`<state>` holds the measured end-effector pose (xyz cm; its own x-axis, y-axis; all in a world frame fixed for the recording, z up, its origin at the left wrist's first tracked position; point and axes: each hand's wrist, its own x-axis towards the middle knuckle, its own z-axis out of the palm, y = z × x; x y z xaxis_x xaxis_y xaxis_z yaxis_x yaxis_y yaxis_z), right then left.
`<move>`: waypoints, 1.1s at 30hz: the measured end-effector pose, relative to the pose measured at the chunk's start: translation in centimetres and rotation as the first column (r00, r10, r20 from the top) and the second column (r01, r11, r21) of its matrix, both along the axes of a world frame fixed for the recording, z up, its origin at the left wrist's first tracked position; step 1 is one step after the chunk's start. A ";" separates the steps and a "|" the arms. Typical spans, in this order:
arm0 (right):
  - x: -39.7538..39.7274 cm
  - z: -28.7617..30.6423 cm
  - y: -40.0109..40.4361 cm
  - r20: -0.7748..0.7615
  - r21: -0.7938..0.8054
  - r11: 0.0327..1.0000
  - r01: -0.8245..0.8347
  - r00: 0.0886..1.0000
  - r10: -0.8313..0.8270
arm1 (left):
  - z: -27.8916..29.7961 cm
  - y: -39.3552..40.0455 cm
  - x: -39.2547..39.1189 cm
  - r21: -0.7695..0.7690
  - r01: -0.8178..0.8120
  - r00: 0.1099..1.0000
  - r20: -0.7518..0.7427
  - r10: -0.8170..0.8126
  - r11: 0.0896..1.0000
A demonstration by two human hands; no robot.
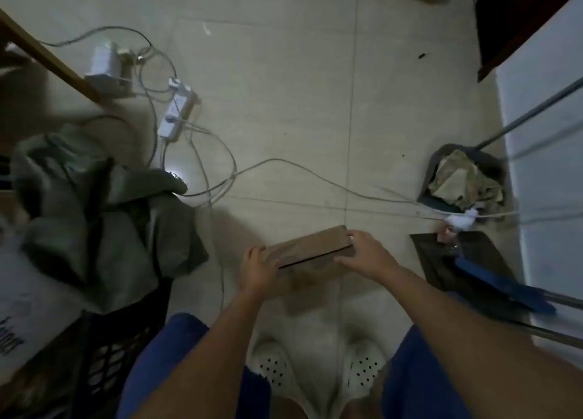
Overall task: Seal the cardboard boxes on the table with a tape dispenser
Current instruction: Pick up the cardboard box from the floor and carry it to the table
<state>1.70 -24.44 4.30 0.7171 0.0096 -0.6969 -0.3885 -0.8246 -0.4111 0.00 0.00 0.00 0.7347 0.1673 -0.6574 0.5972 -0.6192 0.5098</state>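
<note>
A person looks straight down at a small flat cardboard box (310,251) held in the air above a pale tiled floor (284,87). The left hand (259,270) grips the box's left end, fingers curled around that end with the thumb on top. The right hand (367,254) grips the right end, fingertips bent over the far corner and the thumb lying along the near edge. A dark slit runs along the box's near side, between the two thumbs. Directly below the hands are two white perforated clogs (315,368). Beyond the fingertips, white cables (284,166) trail across the floor from a white power strip (176,112) at far left. Well to the right of the right hand's fingers sits a dustpan holding crumpled paper (457,179).
</note>
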 end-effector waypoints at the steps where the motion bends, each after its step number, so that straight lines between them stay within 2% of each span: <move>1: -0.2 -1.6 0.0 0.000 0.010 0.999 0.033 0.999 -0.033 | -1.3 -0.2 -0.3 0.003 -0.067 0.998 -0.012 0.067 0.998; 6: -0.4 -9.6 -0.1 -0.006 -0.052 0.981 0.189 0.982 -0.190 | -6.6 -1.1 -2.2 0.130 -0.304 0.944 -0.095 0.317 0.944; 9: -0.6 -13.3 -0.2 0.033 -0.064 0.949 0.309 0.951 -0.307 | -8.4 -1.4 -2.5 0.092 -0.405 0.905 -0.103 0.414 0.910; 14: -1.5 -16.5 0.0 0.006 -0.108 0.889 0.445 0.895 -0.447 | -10.5 -2.2 -2.2 0.077 -0.446 0.895 0.031 0.445 0.892; 17: -0.9 -17.4 -0.2 0.039 -0.104 0.864 0.493 0.870 -0.492 | -11.5 -1.9 -0.7 0.082 -0.431 0.901 0.094 0.423 0.899; 22: 0.5 -17.9 -0.1 0.084 -0.075 0.840 0.538 0.842 -0.532 | -12.6 -1.1 2.1 0.086 -0.495 0.869 0.045 0.493 0.865; 26: 1.2 -16.9 0.2 0.117 -0.066 0.820 0.568 0.821 -0.559 | -11.9 -0.9 3.8 0.137 -0.458 0.889 0.046 0.456 0.878; 29: 1.5 -14.0 0.3 0.142 -0.042 0.805 0.592 0.801 -0.582 | -9.3 -0.8 5.0 0.152 -0.436 0.900 0.087 0.427 0.887; 33: 2.2 -7.3 0.4 0.183 0.007 0.771 0.636 0.758 -0.627 | -2.9 -0.7 6.4 0.116 -0.419 0.903 0.163 0.399 0.901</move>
